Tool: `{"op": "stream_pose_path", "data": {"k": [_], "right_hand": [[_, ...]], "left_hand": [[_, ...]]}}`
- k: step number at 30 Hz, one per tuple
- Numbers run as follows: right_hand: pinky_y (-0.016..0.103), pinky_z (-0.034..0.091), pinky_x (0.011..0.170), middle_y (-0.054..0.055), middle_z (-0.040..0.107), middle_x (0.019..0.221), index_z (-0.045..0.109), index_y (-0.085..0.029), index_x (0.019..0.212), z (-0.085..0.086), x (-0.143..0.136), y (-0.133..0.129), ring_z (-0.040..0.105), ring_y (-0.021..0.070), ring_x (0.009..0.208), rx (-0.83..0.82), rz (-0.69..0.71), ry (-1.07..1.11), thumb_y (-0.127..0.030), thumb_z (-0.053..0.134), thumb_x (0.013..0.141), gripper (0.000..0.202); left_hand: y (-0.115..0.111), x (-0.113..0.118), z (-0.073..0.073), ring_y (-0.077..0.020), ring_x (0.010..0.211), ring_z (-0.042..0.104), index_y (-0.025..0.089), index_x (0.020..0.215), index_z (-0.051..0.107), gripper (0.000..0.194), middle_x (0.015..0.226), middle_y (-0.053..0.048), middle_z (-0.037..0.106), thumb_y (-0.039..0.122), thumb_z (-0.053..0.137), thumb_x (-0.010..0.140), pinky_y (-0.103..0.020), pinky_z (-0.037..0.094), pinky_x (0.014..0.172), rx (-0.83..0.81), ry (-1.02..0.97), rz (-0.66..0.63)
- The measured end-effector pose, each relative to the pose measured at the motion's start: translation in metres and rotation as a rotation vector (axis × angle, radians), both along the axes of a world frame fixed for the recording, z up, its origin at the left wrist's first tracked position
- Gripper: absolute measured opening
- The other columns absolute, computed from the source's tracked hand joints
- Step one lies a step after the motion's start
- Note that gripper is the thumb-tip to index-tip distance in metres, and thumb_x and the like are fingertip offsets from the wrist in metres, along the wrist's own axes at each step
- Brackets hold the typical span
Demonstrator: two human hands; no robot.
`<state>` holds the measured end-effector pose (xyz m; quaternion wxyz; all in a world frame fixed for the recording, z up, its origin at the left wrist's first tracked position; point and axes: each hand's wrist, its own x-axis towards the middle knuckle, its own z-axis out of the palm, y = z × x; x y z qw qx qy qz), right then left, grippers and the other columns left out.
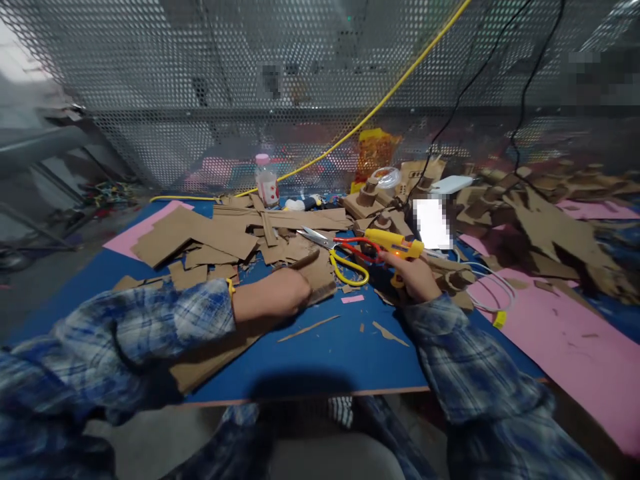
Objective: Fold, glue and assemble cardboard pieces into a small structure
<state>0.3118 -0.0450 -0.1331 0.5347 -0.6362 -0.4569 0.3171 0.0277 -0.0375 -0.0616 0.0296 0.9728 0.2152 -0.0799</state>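
Counted: one yellow plastic glue gun (390, 241) | one pair of red-and-yellow-handled scissors (332, 245) | one pink-capped clear bottle (269, 185) | two thin black cables (523, 97)

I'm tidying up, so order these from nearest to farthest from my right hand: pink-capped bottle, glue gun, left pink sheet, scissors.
1. Glue gun, held in your right hand.
2. Scissors, just left.
3. Pink-capped bottle, back left.
4. Left pink sheet, far left.

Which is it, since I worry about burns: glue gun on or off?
On, apparently: the glue gun, in the right hand, shows an orange light.
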Motion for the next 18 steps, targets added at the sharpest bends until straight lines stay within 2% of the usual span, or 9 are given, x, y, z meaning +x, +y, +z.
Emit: {"op": "stream_pose_path", "data": {"k": [2,5,11,13,15,18], "right_hand": [[0.035,0.053,0.080,0.006,0.072,0.098,0.069,-0.018,0.094,-0.003,0.001,0.003,0.066,0.0243,0.091,0.021,-0.026,0.042,-0.042,0.074,0.061,0.042],[0.033,0.053,0.074,0.005,0.072,0.094,0.069,-0.017,0.092,-0.005,-0.002,0.004,0.066,0.0225,0.087,0.021,-0.007,0.059,-0.042,0.072,0.062,0.039],[0.030,0.052,0.069,0.005,0.072,0.086,0.069,-0.016,0.087,0.003,-0.011,-0.001,0.065,0.0215,0.082,0.034,0.024,0.045,-0.041,0.073,0.060,0.037],[0.030,0.052,0.069,0.006,0.072,0.086,0.069,-0.015,0.087,0.006,-0.012,-0.003,0.065,0.0216,0.081,0.038,0.019,0.045,-0.041,0.073,0.059,0.038],[0.031,0.052,0.070,0.006,0.072,0.087,0.069,-0.015,0.087,0.007,-0.012,-0.003,0.065,0.0214,0.081,0.041,0.008,0.047,-0.042,0.073,0.059,0.039],[0.030,0.052,0.072,0.005,0.072,0.089,0.069,-0.015,0.088,0.006,-0.012,-0.003,0.065,0.0208,0.084,0.052,0.008,0.057,-0.040,0.073,0.058,0.039]], "left_hand": [[-0.004,-0.009,-0.005,-0.0174,0.070,0.060,0.014,0.078,0.065,0.017,0.074,-0.009,0.066,0.017,0.049,0.083,-0.028,0.047,0.071,-0.012,-0.064,-0.079],[-0.010,-0.018,-0.003,-0.0178,0.079,0.058,0.016,0.083,0.062,0.017,0.082,-0.009,0.065,0.021,0.046,0.088,-0.028,0.046,0.076,-0.008,-0.074,-0.139],[-0.015,-0.031,0.000,-0.0165,0.080,0.057,0.017,0.089,0.058,0.011,0.088,-0.008,0.064,0.026,0.052,0.089,-0.023,0.044,0.072,-0.120,-0.122,-0.104],[-0.012,-0.037,0.007,-0.0170,0.084,0.058,0.017,0.096,0.058,0.015,0.093,-0.008,0.064,0.028,0.053,0.088,-0.023,0.044,0.073,-0.171,-0.095,-0.076],[-0.011,-0.041,0.019,-0.0175,0.085,0.060,0.017,0.102,0.058,0.022,0.097,-0.009,0.064,0.032,0.054,0.087,-0.023,0.044,0.073,-0.203,-0.043,-0.018],[-0.022,-0.043,0.038,-0.0187,0.085,0.062,0.016,0.108,0.058,0.029,0.099,-0.009,0.065,0.035,0.053,0.087,-0.025,0.046,0.075,-0.162,0.019,0.137]]}}
